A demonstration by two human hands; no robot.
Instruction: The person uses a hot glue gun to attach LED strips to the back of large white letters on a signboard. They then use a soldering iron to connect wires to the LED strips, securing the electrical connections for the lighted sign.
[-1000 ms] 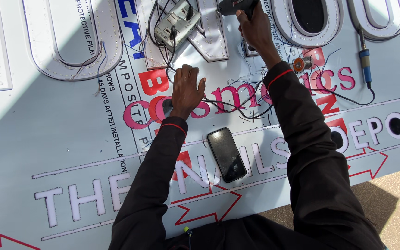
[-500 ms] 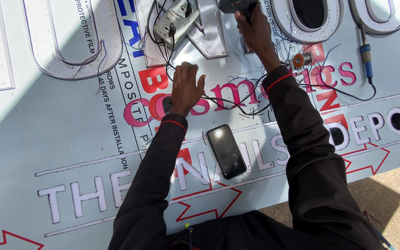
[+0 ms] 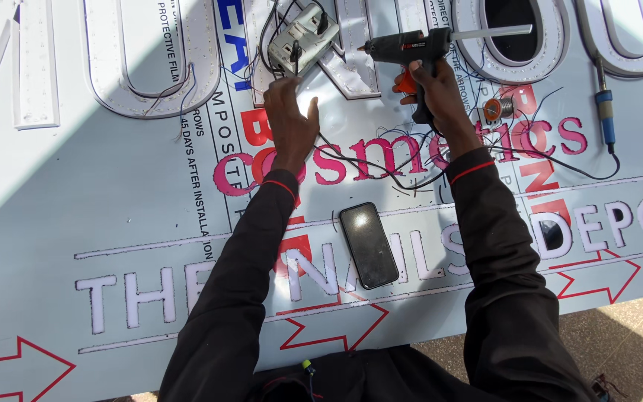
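Observation:
My right hand grips the handle of a black glue gun with an orange trigger, its nozzle pointing left and a clear glue stick jutting out to the right. My left hand hovers flat with fingers apart just below a grey power supply box with black wires. Both hands are over a large white sign panel with raised white channel letters along its far side. Thin black wires trail across the panel between my hands.
A black phone lies face up on the panel between my forearms. A soldering iron with a blue handle and a small solder spool lie to the right. The panel's near edge ends over brown ground at lower right.
The view has shifted so the glue gun now shows fully. My left hand has lifted from the panel and moved up towards the power supply box, fingers spread.

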